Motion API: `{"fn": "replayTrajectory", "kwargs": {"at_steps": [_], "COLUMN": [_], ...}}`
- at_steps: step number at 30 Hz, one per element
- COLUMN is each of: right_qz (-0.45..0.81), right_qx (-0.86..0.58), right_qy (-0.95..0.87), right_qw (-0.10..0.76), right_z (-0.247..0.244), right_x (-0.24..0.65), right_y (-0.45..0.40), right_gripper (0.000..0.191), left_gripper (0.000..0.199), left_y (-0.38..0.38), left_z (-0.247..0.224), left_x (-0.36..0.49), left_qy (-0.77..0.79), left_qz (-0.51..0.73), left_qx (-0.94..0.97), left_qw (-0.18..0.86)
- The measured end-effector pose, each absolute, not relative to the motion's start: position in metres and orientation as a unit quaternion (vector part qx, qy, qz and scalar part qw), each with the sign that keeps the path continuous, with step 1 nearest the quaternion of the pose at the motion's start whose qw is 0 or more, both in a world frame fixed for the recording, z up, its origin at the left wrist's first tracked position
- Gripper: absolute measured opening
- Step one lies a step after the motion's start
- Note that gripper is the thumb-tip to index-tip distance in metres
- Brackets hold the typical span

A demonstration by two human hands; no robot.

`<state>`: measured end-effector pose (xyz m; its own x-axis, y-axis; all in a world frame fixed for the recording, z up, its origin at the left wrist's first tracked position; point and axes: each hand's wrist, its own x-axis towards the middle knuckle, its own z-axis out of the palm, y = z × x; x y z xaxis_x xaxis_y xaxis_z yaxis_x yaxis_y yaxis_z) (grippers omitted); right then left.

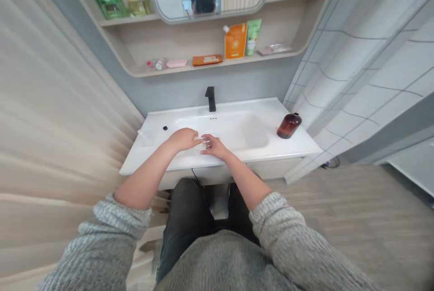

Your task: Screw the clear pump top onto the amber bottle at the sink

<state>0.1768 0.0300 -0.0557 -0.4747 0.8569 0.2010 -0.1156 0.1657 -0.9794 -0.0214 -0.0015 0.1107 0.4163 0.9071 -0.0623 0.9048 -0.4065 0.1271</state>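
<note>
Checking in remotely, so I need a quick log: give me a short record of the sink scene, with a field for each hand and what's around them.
Place: white basin
Left hand: over the basin's front edge, fingers reaching toward the right hand
Right hand: over the basin, fingers meeting the left's; anything held is unclear
Nearest fixture: black faucet
Rest: amber bottle on the basin's right; orange pouch on wall shelf

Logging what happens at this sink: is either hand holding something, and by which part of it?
It cannot be told: the left hand and right hand meet over the white sink, and the view around their fingers is too blurred to show any held thing.
</note>
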Motion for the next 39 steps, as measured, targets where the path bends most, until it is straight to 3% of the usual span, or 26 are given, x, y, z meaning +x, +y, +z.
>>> {"fn": "replayTrajectory", "kwargs": {"at_steps": [3, 7, 13, 18, 23, 26, 30, 35, 39], "right_qz": [0.576, 0.574, 0.575, 0.562, 0.57, 0.568, 0.569, 0.567, 0.568], "right_qx": [-0.289, -0.292, -0.294, -0.301, -0.303, -0.306, -0.307, -0.305, -0.293], "right_qy": [-0.64, -0.645, -0.648, -0.648, -0.652, -0.646, -0.643, -0.643, -0.655], "right_qw": [0.418, 0.411, 0.405, 0.416, 0.398, 0.408, 0.411, 0.416, 0.403], "right_z": [-0.054, -0.053, -0.057, -0.058, -0.058, -0.058, -0.057, -0.055, -0.058], "right_x": [0.177, 0.177, 0.178, 0.177, 0.177, 0.177, 0.178, 0.177, 0.176], "right_y": [0.03, 0.029, 0.03, 0.03, 0.03, 0.031, 0.03, 0.029, 0.03], "right_gripper": [0.086, 0.084, 0.089, 0.087, 0.091, 0.09, 0.09, 0.089, 0.089], "left_gripper": [0.029, 0.044, 0.033, 0.05, 0.025, 0.043, 0.03, 0.047, 0.022], "left_y": [-0.002, -0.001, -0.001, 0.0, 0.0, -0.003, -0.006, -0.003, -0.001], "left_z": [0.11, 0.108, 0.105, 0.1, 0.1, 0.104, 0.108, 0.104, 0.103], "left_x": [-0.022, -0.024, -0.025, -0.025, -0.026, -0.026, -0.024, -0.021, -0.018], "left_qy": [0.494, 0.452, 0.501, 0.543, 0.532, 0.524, 0.553, 0.56, 0.528], "left_qz": [-0.006, 0.021, 0.014, 0.087, 0.022, 0.041, 0.015, 0.055, 0.058], "left_qx": [0.866, 0.886, 0.857, 0.829, 0.835, 0.841, 0.824, 0.818, 0.837], "left_qw": [0.076, 0.102, 0.12, 0.1, 0.137, 0.126, 0.122, 0.122, 0.134]}}
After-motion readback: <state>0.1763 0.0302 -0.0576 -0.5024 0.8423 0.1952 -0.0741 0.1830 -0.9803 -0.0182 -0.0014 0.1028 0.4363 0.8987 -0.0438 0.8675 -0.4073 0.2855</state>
